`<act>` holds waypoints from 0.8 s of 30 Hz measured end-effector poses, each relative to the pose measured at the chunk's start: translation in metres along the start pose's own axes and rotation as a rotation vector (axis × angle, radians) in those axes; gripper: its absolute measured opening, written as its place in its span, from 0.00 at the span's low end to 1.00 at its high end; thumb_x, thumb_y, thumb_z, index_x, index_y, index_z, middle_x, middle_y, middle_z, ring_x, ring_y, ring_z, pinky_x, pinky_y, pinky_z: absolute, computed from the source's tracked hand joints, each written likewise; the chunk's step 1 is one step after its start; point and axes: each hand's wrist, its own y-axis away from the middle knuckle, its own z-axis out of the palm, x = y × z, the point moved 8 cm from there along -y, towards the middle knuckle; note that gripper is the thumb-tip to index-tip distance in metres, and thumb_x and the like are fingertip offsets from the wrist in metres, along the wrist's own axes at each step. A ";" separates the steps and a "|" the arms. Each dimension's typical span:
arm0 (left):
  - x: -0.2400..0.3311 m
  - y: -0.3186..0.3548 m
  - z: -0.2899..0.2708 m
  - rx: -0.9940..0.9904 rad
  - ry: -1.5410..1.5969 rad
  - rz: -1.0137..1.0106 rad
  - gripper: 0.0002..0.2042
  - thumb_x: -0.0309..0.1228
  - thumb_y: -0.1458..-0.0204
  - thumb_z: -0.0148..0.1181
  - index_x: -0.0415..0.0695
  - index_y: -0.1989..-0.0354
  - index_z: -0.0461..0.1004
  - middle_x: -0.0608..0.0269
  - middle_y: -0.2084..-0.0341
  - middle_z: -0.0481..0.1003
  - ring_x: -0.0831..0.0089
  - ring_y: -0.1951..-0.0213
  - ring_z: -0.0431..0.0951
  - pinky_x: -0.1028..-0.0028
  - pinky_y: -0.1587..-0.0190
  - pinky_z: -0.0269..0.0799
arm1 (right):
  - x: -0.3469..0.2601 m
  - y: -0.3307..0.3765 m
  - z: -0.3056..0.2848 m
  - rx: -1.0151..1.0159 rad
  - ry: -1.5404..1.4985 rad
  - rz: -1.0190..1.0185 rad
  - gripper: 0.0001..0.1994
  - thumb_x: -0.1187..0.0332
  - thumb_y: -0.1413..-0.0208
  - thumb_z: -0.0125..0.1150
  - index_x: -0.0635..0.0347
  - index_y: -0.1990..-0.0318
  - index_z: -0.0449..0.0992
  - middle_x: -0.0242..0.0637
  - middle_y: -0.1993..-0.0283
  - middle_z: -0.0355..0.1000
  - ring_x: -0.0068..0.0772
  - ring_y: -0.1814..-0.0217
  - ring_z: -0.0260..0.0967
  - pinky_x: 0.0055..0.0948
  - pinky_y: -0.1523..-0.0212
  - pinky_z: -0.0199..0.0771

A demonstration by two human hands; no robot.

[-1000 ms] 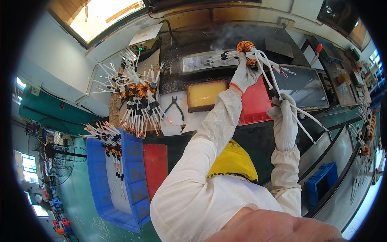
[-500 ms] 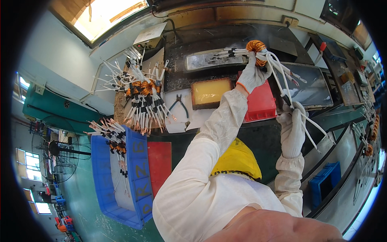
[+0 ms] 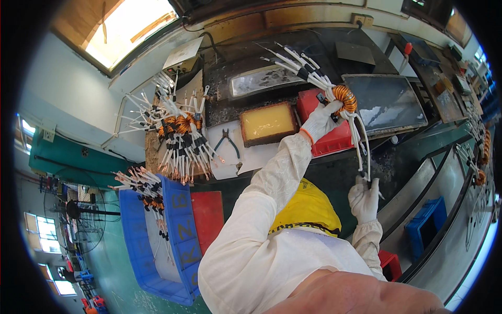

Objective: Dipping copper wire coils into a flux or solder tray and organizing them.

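My gloved left hand (image 3: 321, 121) is closed on a ring-shaped copper coil (image 3: 345, 100) above the bench. From the coil, several white leads with black sleeves (image 3: 308, 68) fan out toward the back left. Other white leads (image 3: 364, 144) run from it toward me. Near their ends my gloved right hand (image 3: 364, 200) is closed on them, and its fingers partly hide the tips. Just below the coil lies a red box (image 3: 334, 140), partly covered by my left hand. A silvery rectangular trough (image 3: 265, 81) is sunk into the dark bench beyond.
A tray of yellow, glossy material (image 3: 267, 121) stands beside pliers (image 3: 227, 144). Finished-looking coils with white leads (image 3: 180, 125) are piled at the left. More lie in a blue crate (image 3: 183, 235) near a red board (image 3: 207, 214). A dark glossy panel (image 3: 387, 102) is on the right.
The coil has come away from the silvery trough, toward me and slightly right. Its sleeved leads now point up and back. My right hand has moved nearer my body, pulling the other leads straighter.
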 end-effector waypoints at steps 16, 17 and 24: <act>-0.017 0.003 -0.010 -0.049 0.137 0.019 0.19 0.27 0.40 0.61 0.55 0.42 0.64 0.62 0.49 0.72 0.67 0.51 0.77 0.62 0.55 0.81 | -0.064 -0.004 -0.063 0.391 1.287 -0.134 0.21 0.49 0.35 0.56 0.61 0.53 0.74 0.34 0.66 0.75 0.23 0.73 0.71 0.23 0.70 0.76; -0.015 0.002 -0.014 -0.033 0.126 0.036 0.19 0.27 0.40 0.61 0.55 0.42 0.64 0.62 0.48 0.72 0.67 0.51 0.77 0.62 0.54 0.81 | -0.073 -0.010 -0.045 0.374 1.413 -0.203 0.18 0.52 0.35 0.57 0.60 0.54 0.75 0.32 0.68 0.75 0.21 0.73 0.70 0.22 0.71 0.74; -0.013 0.002 -0.017 -0.010 0.081 0.050 0.19 0.27 0.40 0.60 0.54 0.42 0.64 0.62 0.49 0.72 0.67 0.51 0.77 0.63 0.55 0.81 | -0.102 -0.049 0.122 0.177 1.576 -0.734 0.13 0.64 0.35 0.57 0.62 0.49 0.76 0.31 0.62 0.75 0.20 0.61 0.72 0.21 0.57 0.73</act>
